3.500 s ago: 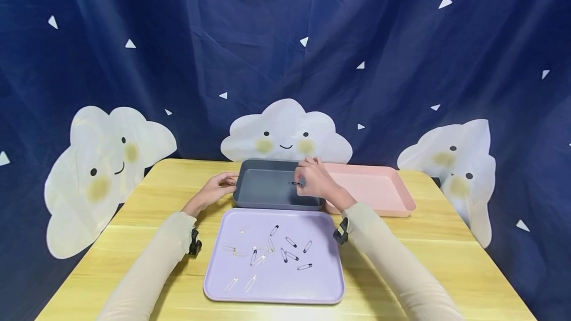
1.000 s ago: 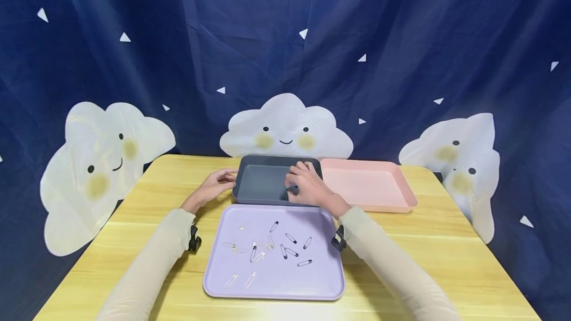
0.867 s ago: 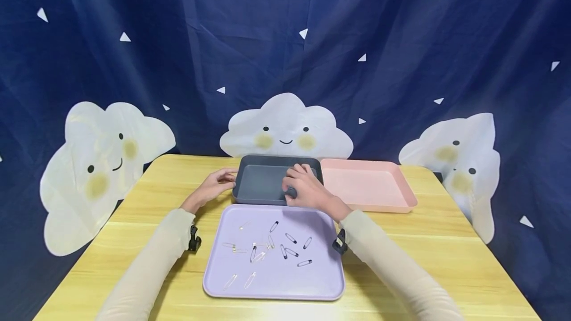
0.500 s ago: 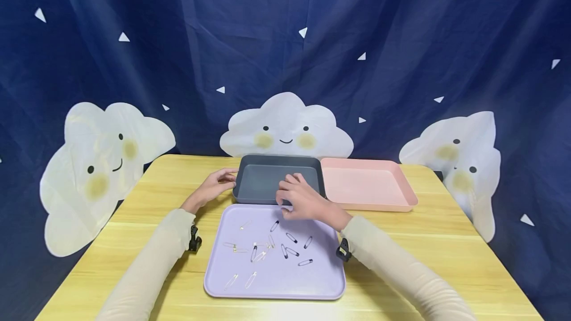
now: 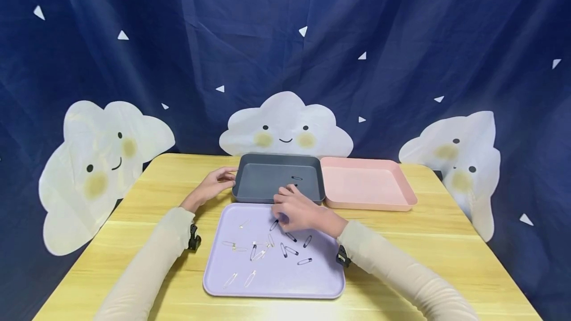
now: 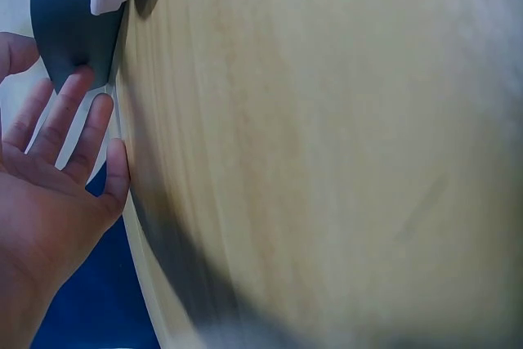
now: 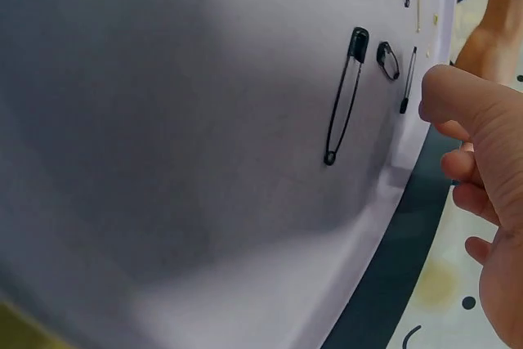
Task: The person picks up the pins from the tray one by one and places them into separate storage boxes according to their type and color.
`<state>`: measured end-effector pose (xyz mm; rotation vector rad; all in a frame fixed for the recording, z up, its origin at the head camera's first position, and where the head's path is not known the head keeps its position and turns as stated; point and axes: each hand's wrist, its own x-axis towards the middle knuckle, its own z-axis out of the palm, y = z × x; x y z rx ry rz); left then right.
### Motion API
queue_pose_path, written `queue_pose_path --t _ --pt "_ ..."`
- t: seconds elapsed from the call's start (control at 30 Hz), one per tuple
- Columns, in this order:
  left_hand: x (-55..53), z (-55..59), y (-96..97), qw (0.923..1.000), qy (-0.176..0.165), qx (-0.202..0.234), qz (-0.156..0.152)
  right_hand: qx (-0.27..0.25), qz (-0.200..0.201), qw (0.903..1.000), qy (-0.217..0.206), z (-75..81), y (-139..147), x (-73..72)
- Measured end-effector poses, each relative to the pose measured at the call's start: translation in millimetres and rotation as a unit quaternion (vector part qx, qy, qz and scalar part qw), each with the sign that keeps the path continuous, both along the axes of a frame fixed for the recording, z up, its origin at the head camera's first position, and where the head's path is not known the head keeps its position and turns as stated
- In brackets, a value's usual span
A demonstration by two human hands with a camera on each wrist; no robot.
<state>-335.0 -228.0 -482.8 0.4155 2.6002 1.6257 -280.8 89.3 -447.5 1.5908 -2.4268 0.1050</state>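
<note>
My left hand [image 5: 213, 186] rests at the left side of the dark grey tray [image 5: 254, 199], fingertips at its wall; in the left wrist view its fingers [image 6: 86, 140] are spread and loosely bent. Over the far edge of the lavender tray [image 5: 308, 284] hovers my right hand [image 5: 298, 212], its fingers bent with nothing visible between them. A black safety pin [image 5: 273, 225] lies right under its fingertips. In the right wrist view the thumb [image 7: 458, 96] comes close to a black safety pin [image 7: 408, 83]. More black safety pins [image 5: 305, 261] and gold ones [image 5: 230, 280] lie scattered across the lavender tray.
Inside the dark grey tray lies a black safety pin [image 5: 296, 178], with part of another beside my right fingers. A pink tray [image 5: 370, 205] stands to its right on the wooden table [image 5: 424, 251]. Behind hangs a blue curtain [image 5: 250, 28] with clouds.
My right hand has let go of a black safety pin in the dark grey tray and come back toward me over the lavender tray. The left hand stays in place.
</note>
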Motion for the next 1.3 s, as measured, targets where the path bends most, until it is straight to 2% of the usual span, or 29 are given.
queue_pose_path --t 0.27,0.77,1.3 --pt "0.0 -1.3 -1.6 1.0 0.001 0.009 0.001 0.04 -0.006 0.9991 -0.014 -0.8 -4 0.6" --pt "3.6 0.7 -0.8 1.0 -0.006 0.007 0.002 0.091 -0.009 0.9958 0.004 0.0 -16 0.5" --pt "1.8 0.9 0.4 0.9999 -0.014 0.008 0.006 0.076 -0.016 0.9969 -0.009 -0.4 -15 2.7"
